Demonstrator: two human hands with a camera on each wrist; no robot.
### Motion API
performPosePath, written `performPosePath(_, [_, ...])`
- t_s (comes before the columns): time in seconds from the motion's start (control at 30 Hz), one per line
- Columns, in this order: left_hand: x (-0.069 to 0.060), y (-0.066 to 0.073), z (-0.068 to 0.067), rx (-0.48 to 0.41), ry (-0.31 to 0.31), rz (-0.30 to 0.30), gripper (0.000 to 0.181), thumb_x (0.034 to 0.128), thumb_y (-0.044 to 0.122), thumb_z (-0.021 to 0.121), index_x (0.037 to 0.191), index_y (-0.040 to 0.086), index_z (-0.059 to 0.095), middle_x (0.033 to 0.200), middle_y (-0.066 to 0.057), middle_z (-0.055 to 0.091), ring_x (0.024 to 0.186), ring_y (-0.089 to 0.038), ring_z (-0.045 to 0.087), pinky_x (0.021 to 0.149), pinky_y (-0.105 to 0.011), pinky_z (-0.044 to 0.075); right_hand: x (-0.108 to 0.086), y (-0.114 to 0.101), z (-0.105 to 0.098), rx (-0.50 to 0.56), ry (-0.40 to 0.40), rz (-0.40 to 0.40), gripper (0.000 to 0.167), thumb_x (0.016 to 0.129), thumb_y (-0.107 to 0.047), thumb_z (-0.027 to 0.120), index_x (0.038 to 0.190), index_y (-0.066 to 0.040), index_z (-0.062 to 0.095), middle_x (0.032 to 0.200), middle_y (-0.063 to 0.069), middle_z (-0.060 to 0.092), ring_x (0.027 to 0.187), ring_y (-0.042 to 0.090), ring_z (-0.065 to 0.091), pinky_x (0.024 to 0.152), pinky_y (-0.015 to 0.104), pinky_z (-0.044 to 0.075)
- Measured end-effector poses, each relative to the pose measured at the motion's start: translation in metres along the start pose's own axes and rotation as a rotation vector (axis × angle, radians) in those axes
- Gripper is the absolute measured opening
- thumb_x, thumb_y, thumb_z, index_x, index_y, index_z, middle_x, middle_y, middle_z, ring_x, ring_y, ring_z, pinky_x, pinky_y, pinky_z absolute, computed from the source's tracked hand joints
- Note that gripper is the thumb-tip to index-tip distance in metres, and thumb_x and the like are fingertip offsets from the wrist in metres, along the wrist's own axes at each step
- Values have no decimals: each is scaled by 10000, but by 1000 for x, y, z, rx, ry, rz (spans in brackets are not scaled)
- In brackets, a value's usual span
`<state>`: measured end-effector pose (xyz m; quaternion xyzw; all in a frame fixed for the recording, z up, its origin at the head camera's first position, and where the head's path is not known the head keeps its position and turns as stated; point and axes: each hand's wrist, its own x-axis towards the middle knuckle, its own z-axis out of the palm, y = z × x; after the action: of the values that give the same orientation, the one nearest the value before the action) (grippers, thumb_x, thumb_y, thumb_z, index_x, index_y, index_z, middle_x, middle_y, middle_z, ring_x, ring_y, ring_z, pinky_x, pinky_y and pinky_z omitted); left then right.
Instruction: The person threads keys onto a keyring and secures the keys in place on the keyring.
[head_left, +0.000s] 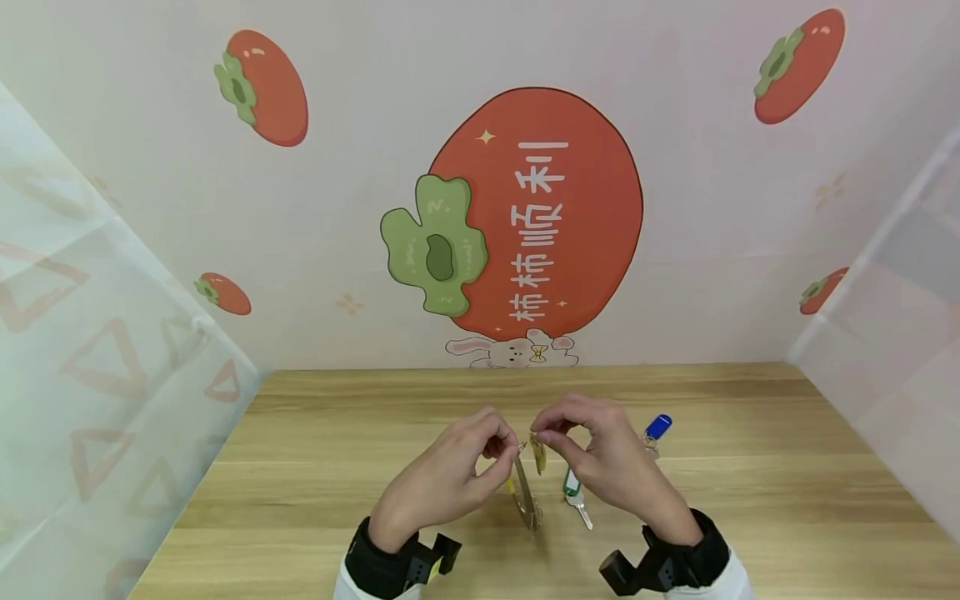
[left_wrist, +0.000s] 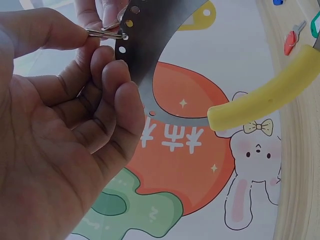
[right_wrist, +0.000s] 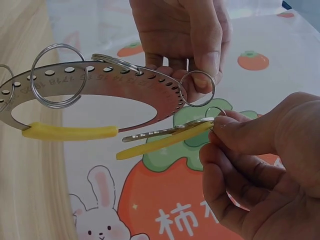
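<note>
My left hand [head_left: 442, 475] pinches a metal split ring [left_wrist: 105, 34] between thumb and index finger. That ring goes through a hole at the edge of a flat metal key holder [right_wrist: 130, 82], a round plate with numbered holes and a yellow handle grip [right_wrist: 70, 131]. The holder hangs tilted above the table. Opposite, my right hand [right_wrist: 260, 165] pinches a small ring at the top of a key [right_wrist: 160, 132] and a yellow tag [right_wrist: 150, 145]. In the right wrist view, this small ring looks apart from the split ring. Several other split rings hang on the holder.
On the wooden table [head_left: 300, 467] lies a key with a green tag [head_left: 572, 485], below the right hand. A blue key tag [head_left: 657, 427] lies beyond the right wrist. The left wrist view also shows a red tag [left_wrist: 290, 44] with a key. A printed wall stands behind the table.
</note>
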<state>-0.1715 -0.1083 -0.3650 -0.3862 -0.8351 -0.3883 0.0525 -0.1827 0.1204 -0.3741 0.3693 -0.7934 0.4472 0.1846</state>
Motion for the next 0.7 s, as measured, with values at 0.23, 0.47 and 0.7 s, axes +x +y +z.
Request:
performPosePath(0.23, [0, 0, -1, -13, -13, -4, 72, 972, 37, 622, 953, 105, 607, 901, 71, 546, 827, -57, 554, 768, -219, 529, 1, 1, 3, -2, -6, -17, 257, 865, 96, 740, 947, -147, 725, 919, -70, 683, 774, 76, 630, 636, 243, 546])
performPosePath(0.47, [0, 0, -1, -24, -23, -12, 71, 975, 46, 619, 946, 110, 610, 896, 77, 542, 825, -60, 544, 765, -223, 523, 1, 0, 5, -23, -13, -32, 271, 864, 106, 734, 942, -152, 708, 917, -84, 664, 791, 68, 625, 640, 237, 543])
performPosePath(0.7, [1, -1, 0, -37, -21, -4, 69, 981, 49, 612, 941, 105, 611, 892, 80, 542, 827, -57, 545, 763, -240, 530, 1, -2, 5, -30, -10, -47, 273, 863, 104, 737, 942, -155, 699, 914, -85, 654, 786, 64, 614, 637, 233, 537])
